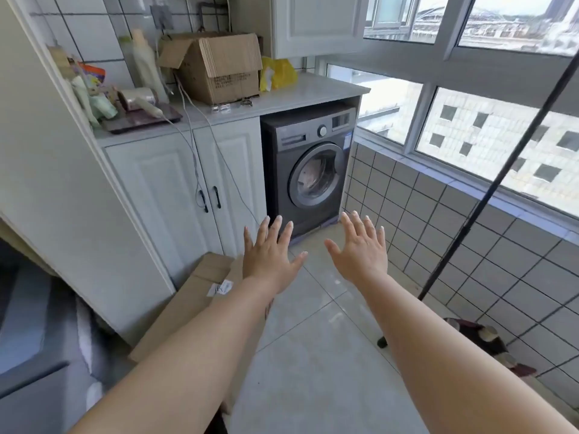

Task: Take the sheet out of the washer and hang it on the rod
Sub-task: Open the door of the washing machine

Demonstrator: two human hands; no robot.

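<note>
A dark grey front-loading washer (308, 170) stands under the counter at the far end of the narrow balcony. Its round door (316, 175) is closed, and pale fabric, the sheet (313, 177), shows faintly behind the glass. My left hand (271, 255) and my right hand (360, 249) are held out in front of me, palms down, fingers spread and straight, holding nothing. Both are well short of the washer. A thin dark rod (501, 170) leans diagonally across the window at the right.
White cabinets (175, 189) line the left, their counter crowded with a cardboard box (219, 67), a yellow bag (279, 73) and cables. A flat cardboard box (194, 296) lies on the floor at the left. A tiled low wall (470, 239) and windows bound the right.
</note>
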